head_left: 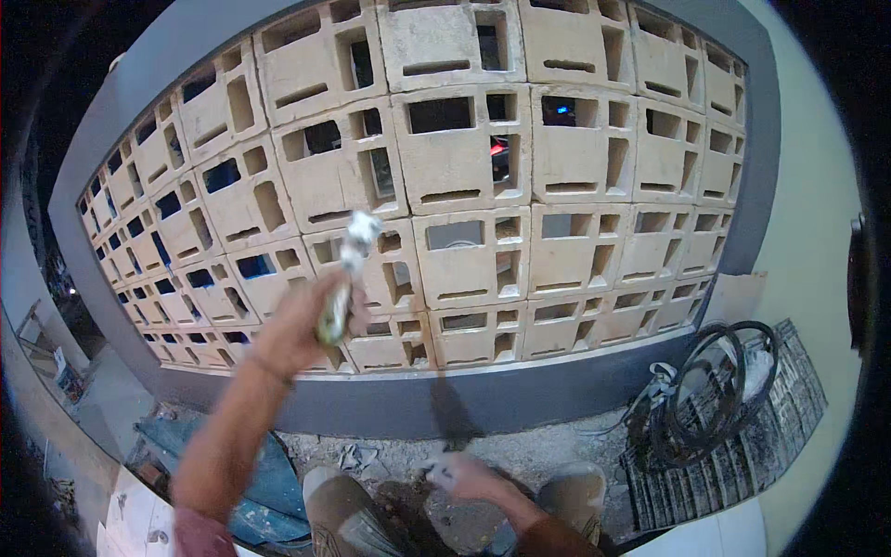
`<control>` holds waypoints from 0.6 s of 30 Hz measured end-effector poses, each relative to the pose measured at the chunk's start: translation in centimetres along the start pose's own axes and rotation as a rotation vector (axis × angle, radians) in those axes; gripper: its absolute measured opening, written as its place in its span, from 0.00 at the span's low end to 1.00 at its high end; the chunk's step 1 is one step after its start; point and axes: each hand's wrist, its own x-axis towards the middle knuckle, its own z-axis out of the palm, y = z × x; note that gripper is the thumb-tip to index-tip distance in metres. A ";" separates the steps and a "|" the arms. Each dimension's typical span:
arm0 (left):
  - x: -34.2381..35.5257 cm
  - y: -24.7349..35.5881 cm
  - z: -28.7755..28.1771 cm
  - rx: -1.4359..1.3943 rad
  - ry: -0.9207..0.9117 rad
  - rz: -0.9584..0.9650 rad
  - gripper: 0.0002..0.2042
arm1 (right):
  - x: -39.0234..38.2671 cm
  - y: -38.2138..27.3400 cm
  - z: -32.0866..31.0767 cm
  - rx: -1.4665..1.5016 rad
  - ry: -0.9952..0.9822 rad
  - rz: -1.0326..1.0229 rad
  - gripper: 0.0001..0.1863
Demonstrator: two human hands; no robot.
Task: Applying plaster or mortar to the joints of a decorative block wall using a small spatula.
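In front of a wall of cream breeze blocks [459, 153], my left hand [311, 320] is raised and closed. Its fingers grip what looks like a paintbrush [355, 241], blurred by motion, with a white upper end pointing up and a greenish-yellow lower end. The white end is seen against the blocks; whether it touches them I cannot tell. Low between my knees, my right hand [467, 478] has its fingers drawn together above the rubble floor. A pale smudge shows at its fingertips, too blurred to name.
A grey painted frame [371, 404] borders the blocks. At right, a coiled black hose [691, 436] lies on corrugated sheets [752, 464] beside a pale green wall [812, 325]. A dark teal sheet [269, 483] lies at lower left. Gravelly debris [557, 441] covers the ground along the wall.
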 end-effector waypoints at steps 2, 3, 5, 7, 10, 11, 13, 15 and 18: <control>-2.0 -6.9 -0.5 -0.267 -0.061 -0.049 0.13 | 0.4 1.6 0.0 0.311 0.281 -0.038 0.26; -2.3 -10.1 -0.3 -0.316 -0.036 -0.031 0.13 | 1.1 1.8 -0.2 0.630 0.541 -0.095 0.29; -1.2 -17.9 -0.6 -0.356 -0.057 -0.004 0.16 | -0.1 -1.7 -3.3 0.671 0.612 -0.072 0.32; -1.2 -21.5 2.6 -0.331 -0.132 -0.119 0.17 | -2.2 -4.6 -6.2 0.702 0.717 -0.016 0.34; -0.5 -24.4 6.3 -0.452 -0.145 -0.164 0.15 | -3.7 -6.3 -8.6 -0.308 0.794 -0.132 0.32; -0.2 -24.5 6.7 -0.433 -0.155 -0.131 0.15 | -4.4 -6.7 -9.4 -0.336 0.786 -0.109 0.32; -0.2 -23.1 7.4 -0.335 -0.218 -0.061 0.17 | -5.9 -9.3 -12.1 -0.579 0.545 0.278 0.31; 0.3 -22.6 7.2 -0.058 -0.404 0.132 0.22 | -6.5 -8.1 -14.0 -0.782 0.607 0.078 0.30; 0.7 -21.4 3.9 0.284 -0.528 0.236 0.32 | -5.8 -11.6 -17.3 -0.894 0.609 0.164 0.25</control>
